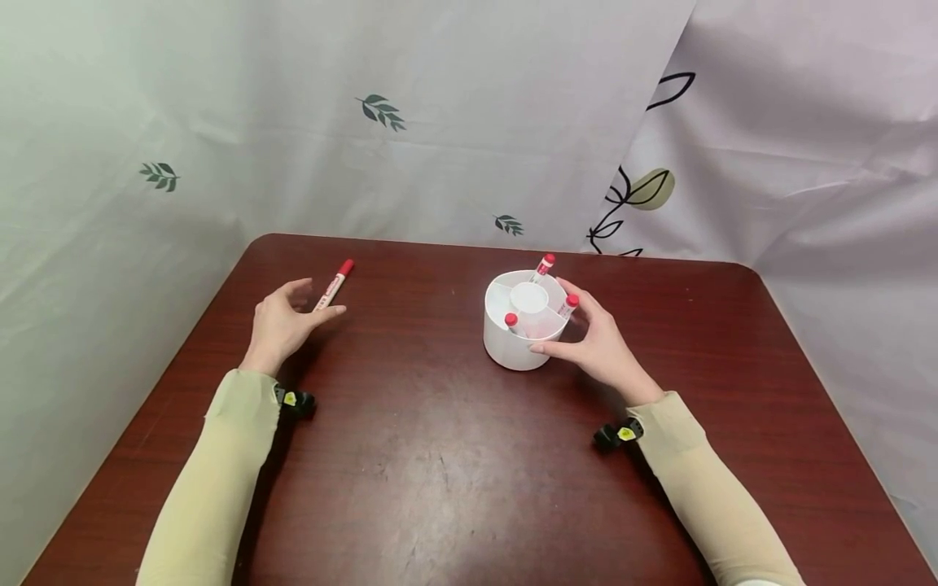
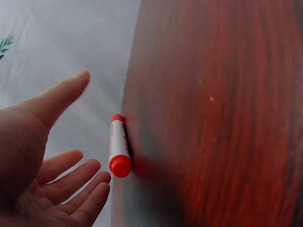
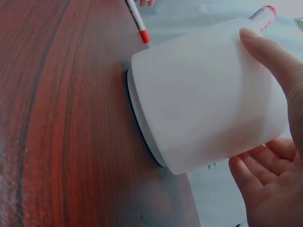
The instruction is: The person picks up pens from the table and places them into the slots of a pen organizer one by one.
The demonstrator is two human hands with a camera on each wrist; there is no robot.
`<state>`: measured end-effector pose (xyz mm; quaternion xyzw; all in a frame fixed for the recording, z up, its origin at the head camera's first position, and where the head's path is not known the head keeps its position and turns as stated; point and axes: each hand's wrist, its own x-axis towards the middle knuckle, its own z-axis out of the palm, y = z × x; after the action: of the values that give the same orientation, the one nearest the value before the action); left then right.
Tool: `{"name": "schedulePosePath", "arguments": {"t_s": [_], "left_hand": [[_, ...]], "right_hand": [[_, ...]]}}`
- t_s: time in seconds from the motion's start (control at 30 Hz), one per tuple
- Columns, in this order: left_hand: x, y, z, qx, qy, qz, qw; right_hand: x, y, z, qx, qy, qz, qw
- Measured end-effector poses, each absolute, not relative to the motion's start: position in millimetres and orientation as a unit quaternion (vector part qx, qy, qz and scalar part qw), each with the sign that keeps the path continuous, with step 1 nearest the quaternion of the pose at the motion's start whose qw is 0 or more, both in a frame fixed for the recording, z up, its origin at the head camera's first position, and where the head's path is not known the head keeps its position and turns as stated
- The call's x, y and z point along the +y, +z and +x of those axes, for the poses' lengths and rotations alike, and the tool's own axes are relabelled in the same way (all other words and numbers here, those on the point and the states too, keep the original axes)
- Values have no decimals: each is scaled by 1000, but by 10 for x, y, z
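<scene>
My left hand (image 1: 281, 323) hovers beside a white marker with a red cap (image 1: 335, 288) on the far left of the table. Thumb and fingers are spread apart, with a gap to the marker (image 2: 119, 142) in the left wrist view. A round white pen holder (image 1: 510, 348) with divided compartments stands right of the middle. Around its right side curls my right hand (image 1: 597, 342), thumb on the near wall and fingers behind. Three red-capped markers stand in the holder, one of them a marker (image 1: 543, 267) at the back. The right wrist view shows the holder's smooth wall (image 3: 203, 94).
The dark red wooden table (image 1: 440, 472) has rounded far corners. Behind it and along the sides hangs a pale curtain (image 1: 454, 122) with leaf prints. Each wrist wears a small black camera, such as the left camera (image 1: 296, 402).
</scene>
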<state>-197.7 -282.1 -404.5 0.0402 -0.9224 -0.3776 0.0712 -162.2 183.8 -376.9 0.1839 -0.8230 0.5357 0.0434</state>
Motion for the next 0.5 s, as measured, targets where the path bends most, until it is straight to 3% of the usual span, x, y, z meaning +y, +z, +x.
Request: {"name": "schedulePosePath", "arguments": {"t_s": [0.5], "left_hand": [[-2807,-4125,-2062,-941,-332,40,53]], "right_hand": [[1831,-3753,-1617,-825,535,179,41]]}}
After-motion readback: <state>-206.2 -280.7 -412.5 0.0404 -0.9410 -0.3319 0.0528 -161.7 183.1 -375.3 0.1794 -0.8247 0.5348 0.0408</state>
